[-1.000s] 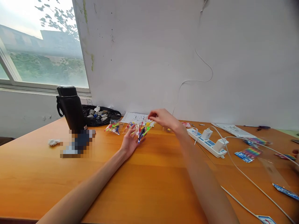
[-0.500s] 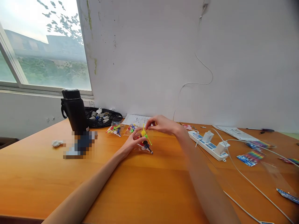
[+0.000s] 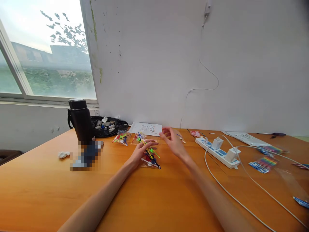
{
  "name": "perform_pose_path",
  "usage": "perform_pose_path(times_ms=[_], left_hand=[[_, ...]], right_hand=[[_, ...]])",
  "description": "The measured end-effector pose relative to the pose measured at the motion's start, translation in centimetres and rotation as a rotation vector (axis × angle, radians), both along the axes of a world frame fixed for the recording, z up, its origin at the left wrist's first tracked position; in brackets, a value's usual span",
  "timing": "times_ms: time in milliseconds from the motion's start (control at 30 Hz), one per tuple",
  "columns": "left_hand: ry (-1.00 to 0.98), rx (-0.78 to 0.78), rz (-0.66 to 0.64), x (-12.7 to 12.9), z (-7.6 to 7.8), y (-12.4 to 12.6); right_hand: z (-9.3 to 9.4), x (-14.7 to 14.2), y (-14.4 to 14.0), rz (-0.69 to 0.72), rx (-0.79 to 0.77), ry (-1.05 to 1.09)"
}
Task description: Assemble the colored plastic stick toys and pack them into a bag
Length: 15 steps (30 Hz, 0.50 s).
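Observation:
My left hand [image 3: 142,150] rests on a clear plastic bag of small colourful toy pieces [image 3: 150,157] that lies on the orange wooden table [image 3: 145,199]. Its fingers lie flat over the bag's top and press it down. My right hand [image 3: 172,141] hovers just right of the bag with fingers spread and nothing in it. Two more small bags of colourful pieces [image 3: 122,138] lie just behind, next to a white printed paper [image 3: 146,128].
A black flask [image 3: 79,120] and a black pouch of small items [image 3: 107,124] stand at the back left. A white power strip [image 3: 219,149] with plugs and cables [image 3: 241,190] runs on the right, near rainbow-coloured packets [image 3: 263,162]. A crumpled white scrap [image 3: 63,155] lies at the left.
The bag has come down from between both hands onto the table. My right hand has let go and opened; my left hand now lies on top of the bag.

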<state>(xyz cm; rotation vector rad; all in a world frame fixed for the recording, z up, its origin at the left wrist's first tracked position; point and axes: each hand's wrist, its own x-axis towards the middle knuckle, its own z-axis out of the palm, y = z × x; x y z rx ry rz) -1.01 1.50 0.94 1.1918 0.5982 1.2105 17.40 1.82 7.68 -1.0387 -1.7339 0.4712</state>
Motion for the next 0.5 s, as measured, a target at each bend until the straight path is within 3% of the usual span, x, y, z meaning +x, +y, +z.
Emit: perform_pose_path(times_ms=[100,167,300,500], left_hand=[[0.013,-0.036,0.001,0.5,-0.2,-0.1],[0.026,-0.002,0.041,0.6,-0.3,0.0],[0.045,0.05,0.105,0.0,-0.5,0.6],[0.065,0.02,0.077,-1.0,-0.5,1.2]], right_hand=[[-3.6,0.8,0.1,0.131,-0.151,0.147],[-4.8,1.1,0.2,0.2,-0.213,0.179],[-5.3,1.1,0.2,0.207,-0.203,0.206],[-5.4,1.4,0.1,0.209,-0.16,0.213]])
